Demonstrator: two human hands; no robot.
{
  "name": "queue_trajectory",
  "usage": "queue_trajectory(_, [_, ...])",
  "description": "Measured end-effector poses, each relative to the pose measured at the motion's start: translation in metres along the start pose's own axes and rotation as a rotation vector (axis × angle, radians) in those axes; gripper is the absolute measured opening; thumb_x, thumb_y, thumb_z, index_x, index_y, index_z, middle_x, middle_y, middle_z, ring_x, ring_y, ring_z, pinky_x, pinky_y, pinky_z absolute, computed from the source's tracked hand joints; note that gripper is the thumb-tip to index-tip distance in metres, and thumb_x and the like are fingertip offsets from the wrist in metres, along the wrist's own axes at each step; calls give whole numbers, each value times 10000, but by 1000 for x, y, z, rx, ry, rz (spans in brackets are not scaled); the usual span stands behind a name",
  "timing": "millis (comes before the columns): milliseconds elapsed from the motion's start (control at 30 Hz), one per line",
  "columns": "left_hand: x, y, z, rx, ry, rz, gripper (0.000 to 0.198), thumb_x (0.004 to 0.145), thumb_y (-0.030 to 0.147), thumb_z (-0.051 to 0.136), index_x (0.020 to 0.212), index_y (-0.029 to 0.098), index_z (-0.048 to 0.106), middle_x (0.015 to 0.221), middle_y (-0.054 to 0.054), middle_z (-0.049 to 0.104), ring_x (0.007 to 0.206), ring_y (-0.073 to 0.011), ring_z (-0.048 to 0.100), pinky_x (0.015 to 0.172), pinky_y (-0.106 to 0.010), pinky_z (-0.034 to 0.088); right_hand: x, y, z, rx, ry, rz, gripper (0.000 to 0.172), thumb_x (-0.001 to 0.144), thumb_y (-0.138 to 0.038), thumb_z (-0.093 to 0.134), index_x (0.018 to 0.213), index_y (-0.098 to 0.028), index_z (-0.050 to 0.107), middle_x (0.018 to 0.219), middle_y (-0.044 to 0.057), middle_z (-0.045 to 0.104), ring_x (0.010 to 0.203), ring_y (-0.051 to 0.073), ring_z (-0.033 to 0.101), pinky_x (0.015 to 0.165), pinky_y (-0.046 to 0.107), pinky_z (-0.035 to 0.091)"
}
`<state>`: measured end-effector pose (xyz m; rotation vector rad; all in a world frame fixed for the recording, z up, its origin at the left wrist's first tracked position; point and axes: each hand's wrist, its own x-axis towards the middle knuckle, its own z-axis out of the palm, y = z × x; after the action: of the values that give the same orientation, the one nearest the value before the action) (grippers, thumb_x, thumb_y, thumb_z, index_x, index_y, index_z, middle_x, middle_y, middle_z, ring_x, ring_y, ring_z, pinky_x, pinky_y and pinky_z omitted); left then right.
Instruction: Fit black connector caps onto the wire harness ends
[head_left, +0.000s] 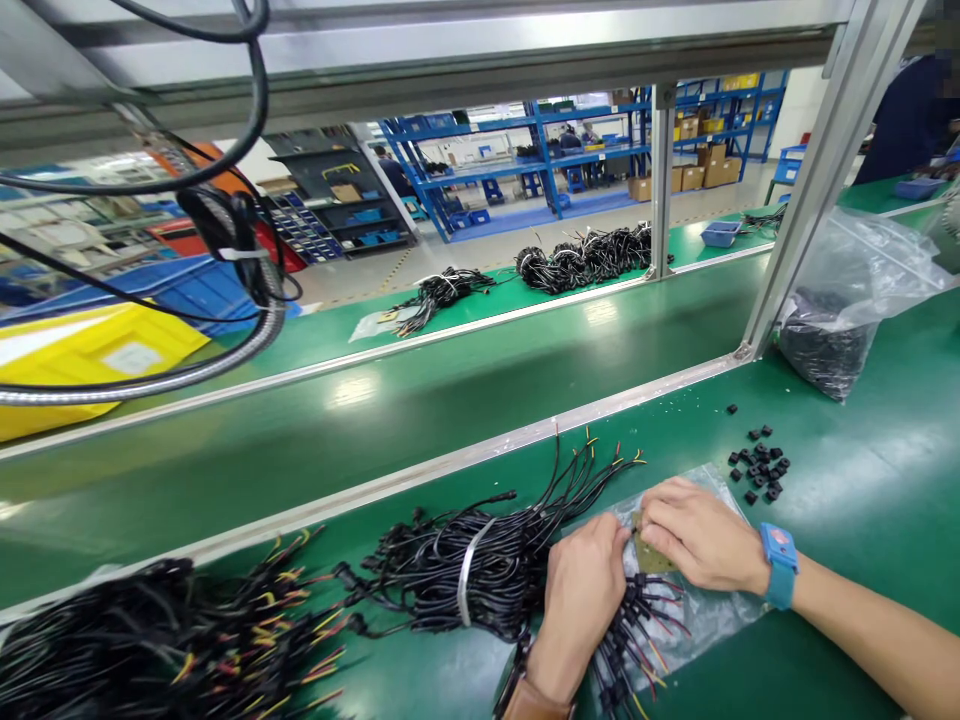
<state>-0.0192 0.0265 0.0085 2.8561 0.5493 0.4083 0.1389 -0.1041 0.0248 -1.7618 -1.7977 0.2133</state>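
Note:
My left hand [581, 590] is curled with its fingers closed over black wires at the edge of a tied bundle of black cable assemblies [465, 570] on the green table. My right hand [694, 535], with a blue watch [778, 562] on its wrist, is closed in a pinch on a small olive-coloured piece [651, 557] just right of the left hand. Both hands rest over a clear plastic bag [705, 610]. Loose wires with red and yellow ends [637, 650] lie under the left hand.
A pile of small black connector housings [759, 472] lies right of my hands. A plastic bag of black parts [832, 340] leans by an aluminium post [817, 170]. Another cable heap [150, 640] sits at left. A green conveyor belt [420, 390] runs behind. A person in dark clothing [911, 115] stands at far right.

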Motion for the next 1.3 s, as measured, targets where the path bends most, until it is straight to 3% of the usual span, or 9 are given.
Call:
queue_trajectory(233, [-1, -1, 1, -15, -12, 6, 264, 1033, 222, 411, 780, 234, 485, 680, 17, 630, 588, -157, 610, 550, -299, 289, -1, 4, 0, 39, 100, 8, 343, 1096, -336, 309, 912, -200, 564, 955, 78, 676, 941, 226, 606, 848, 400, 458])
queue_trajectory(400, [-2, -1, 1, -59, -16, 3, 255, 1030, 219, 417, 782, 232, 474, 719, 15, 624, 614, -153, 597, 571, -293, 313, -1, 4, 2, 8, 53, 28, 347, 1095, -336, 314, 867, -205, 540, 846, 49, 649, 834, 216, 587, 793, 379, 439])
queue_trajectory(600, [-2, -1, -2, -137, -36, -13, 175, 995, 198, 468, 826, 228, 502, 784, 10, 607, 716, -167, 599, 639, -289, 368, -1, 3, -4, 51, 168, 55, 323, 1087, -307, 333, 894, -197, 567, 912, 70, 671, 875, 220, 593, 817, 383, 432])
queue_trajectory(1000, [-2, -5, -5, -240, -99, 25, 114, 945, 150, 511, 855, 219, 519, 836, 0, 593, 800, -185, 558, 716, -306, 382, -1, 2, 0, 47, 167, 37, 296, 1079, -307, 357, 896, -198, 563, 870, 53, 657, 828, 210, 563, 781, 359, 405])
queue_trajectory(1300, [0, -2, -1, -47, -79, -5, 268, 1009, 252, 466, 751, 219, 530, 724, -4, 631, 683, -180, 594, 617, -321, 296, -1, 5, 1, 46, 180, 53, 309, 1083, -319, 347, 887, -198, 553, 875, 57, 654, 829, 211, 554, 781, 360, 394])
